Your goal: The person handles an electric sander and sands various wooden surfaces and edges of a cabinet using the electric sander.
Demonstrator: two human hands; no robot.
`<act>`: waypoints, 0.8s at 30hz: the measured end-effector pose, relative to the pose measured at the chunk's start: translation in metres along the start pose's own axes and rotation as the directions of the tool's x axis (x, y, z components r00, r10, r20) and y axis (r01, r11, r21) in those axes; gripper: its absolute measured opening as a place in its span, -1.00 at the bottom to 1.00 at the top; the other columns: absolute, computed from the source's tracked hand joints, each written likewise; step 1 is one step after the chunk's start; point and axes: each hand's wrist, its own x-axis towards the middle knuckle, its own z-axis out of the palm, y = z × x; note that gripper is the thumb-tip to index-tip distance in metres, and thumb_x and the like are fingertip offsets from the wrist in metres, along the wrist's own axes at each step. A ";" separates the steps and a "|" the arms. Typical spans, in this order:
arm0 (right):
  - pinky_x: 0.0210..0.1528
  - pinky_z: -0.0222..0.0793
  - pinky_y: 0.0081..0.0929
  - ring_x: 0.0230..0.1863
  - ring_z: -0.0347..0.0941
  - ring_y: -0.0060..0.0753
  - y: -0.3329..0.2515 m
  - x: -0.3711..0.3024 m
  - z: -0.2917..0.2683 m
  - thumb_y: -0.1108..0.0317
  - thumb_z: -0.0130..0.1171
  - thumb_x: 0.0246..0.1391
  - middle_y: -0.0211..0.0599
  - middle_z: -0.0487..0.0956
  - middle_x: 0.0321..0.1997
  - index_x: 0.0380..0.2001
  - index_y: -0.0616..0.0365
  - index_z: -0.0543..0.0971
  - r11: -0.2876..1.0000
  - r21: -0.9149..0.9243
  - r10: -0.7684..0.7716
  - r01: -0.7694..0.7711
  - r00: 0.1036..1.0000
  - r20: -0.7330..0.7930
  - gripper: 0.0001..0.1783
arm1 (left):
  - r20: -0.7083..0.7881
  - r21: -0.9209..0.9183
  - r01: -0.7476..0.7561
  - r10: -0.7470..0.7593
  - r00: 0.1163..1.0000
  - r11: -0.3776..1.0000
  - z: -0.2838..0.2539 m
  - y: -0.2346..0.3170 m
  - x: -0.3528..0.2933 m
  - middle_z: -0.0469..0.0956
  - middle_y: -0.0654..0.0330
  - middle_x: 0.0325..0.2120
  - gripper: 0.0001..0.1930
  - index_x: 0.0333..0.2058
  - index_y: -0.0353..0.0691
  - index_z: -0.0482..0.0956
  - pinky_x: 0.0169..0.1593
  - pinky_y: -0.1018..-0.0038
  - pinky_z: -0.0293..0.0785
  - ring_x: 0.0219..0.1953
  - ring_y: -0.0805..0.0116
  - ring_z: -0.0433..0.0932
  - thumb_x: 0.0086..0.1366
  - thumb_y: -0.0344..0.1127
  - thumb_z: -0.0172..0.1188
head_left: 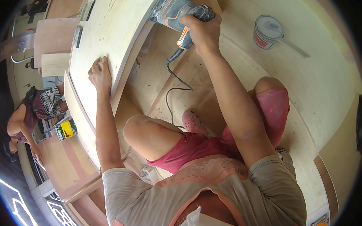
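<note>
My right hand (204,33) is wrapped round the rear handle of a corded electric sander (173,11). The sander is dusty grey and black with orange trim. It sits at the edge of a pale plywood panel (108,25), and where its underside meets the wood is hidden. My left hand (100,75) rests on that panel near its edge, fingers apart and slightly bent, holding nothing. From the sander a black cord (169,72) runs down in a loose curve past my knees.
Right of my right arm, a paint can (265,34) stands on pale boards with a flat stick (295,47) beside it. Below me are wooden ribs and a pink clog (193,122). At left, another person (38,106) bends near a yellow-green box (66,130) and wooden panels.
</note>
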 end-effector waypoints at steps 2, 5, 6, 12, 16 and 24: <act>-0.06 0.44 -0.42 -0.10 0.47 -0.11 0.001 0.001 0.000 0.28 0.32 -0.45 0.23 0.39 -0.07 -0.02 0.53 0.12 1.000 -0.004 -0.002 0.002 1.000 -0.004 -0.09 | 0.013 0.003 0.013 -0.013 1.000 1.000 0.000 0.001 0.000 0.30 -0.21 0.05 -0.37 0.04 -0.21 0.44 0.21 0.15 0.09 0.14 -0.12 0.21 0.22 0.21 -0.03; -0.07 0.44 -0.44 -0.09 0.47 -0.14 -0.004 0.000 0.002 0.29 0.32 -0.45 0.21 0.41 -0.09 -0.03 0.52 0.14 1.000 0.018 -0.024 0.024 0.999 0.032 -0.11 | 0.015 -0.012 0.022 -0.022 1.000 1.000 0.000 0.003 -0.001 0.28 -0.21 0.07 -0.37 0.05 -0.20 0.44 0.21 0.14 0.09 0.14 -0.13 0.20 0.22 0.21 -0.02; -0.12 0.43 -0.43 -0.13 0.45 -0.22 -0.007 -0.003 0.003 0.33 0.34 -0.44 0.09 0.41 -0.13 -0.03 0.50 0.15 0.999 0.031 -0.042 0.041 0.999 0.028 -0.13 | 0.014 -0.011 0.023 -0.022 1.000 1.000 0.000 0.003 -0.001 0.28 -0.21 0.07 -0.37 0.05 -0.20 0.44 0.21 0.14 0.09 0.14 -0.13 0.20 0.22 0.21 -0.02; -0.13 0.41 -0.38 -0.16 0.43 -0.25 -0.003 -0.028 0.008 0.31 0.37 -0.53 -0.08 0.44 -0.19 -0.01 0.36 0.20 0.943 -0.133 -0.297 0.306 0.951 0.085 -0.10 | 0.017 -0.017 0.021 -0.021 1.000 1.000 0.001 0.002 -0.001 0.27 -0.21 0.07 -0.36 0.06 -0.18 0.43 0.22 0.15 0.07 0.16 -0.13 0.18 0.21 0.22 -0.02; -0.05 0.34 -0.21 -0.04 0.33 -0.01 0.005 -0.035 0.010 0.37 0.37 -0.55 -0.03 0.38 -0.14 -0.03 0.14 0.28 0.692 -0.220 -0.631 0.688 0.724 0.277 -0.16 | 0.022 -0.012 0.032 -0.032 0.999 0.999 -0.001 0.003 -0.002 0.27 -0.19 0.08 -0.37 0.06 -0.18 0.43 0.21 0.14 0.07 0.15 -0.11 0.18 0.22 0.21 -0.03; -0.04 0.36 -0.20 -0.02 0.33 0.01 -0.016 -0.013 -0.008 0.40 0.34 -0.53 -0.08 0.35 -0.08 0.00 0.03 0.28 0.678 -0.306 -0.539 0.668 0.735 0.412 -0.17 | 0.010 -0.002 0.017 -0.017 1.000 1.000 0.000 -0.002 -0.001 0.28 -0.18 0.07 -0.37 0.05 -0.20 0.43 0.21 0.15 0.09 0.14 -0.10 0.20 0.23 0.21 -0.03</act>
